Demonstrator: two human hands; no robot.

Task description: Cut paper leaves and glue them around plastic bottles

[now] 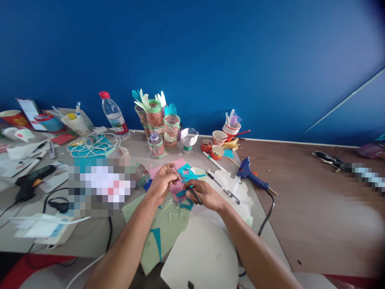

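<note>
In the head view, the right hand (204, 193) is curled closed around the handles of scissors (195, 195); the left hand (163, 180) pinches, its held piece unclear. The scissors, above paper scraps (184, 202) on the surface (90, 237), point away and leftward, long axis diagonal.

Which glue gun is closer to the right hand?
The blue glue gun, lying just right of the right hand. The black glue gun is far off, left of both hands.
</note>
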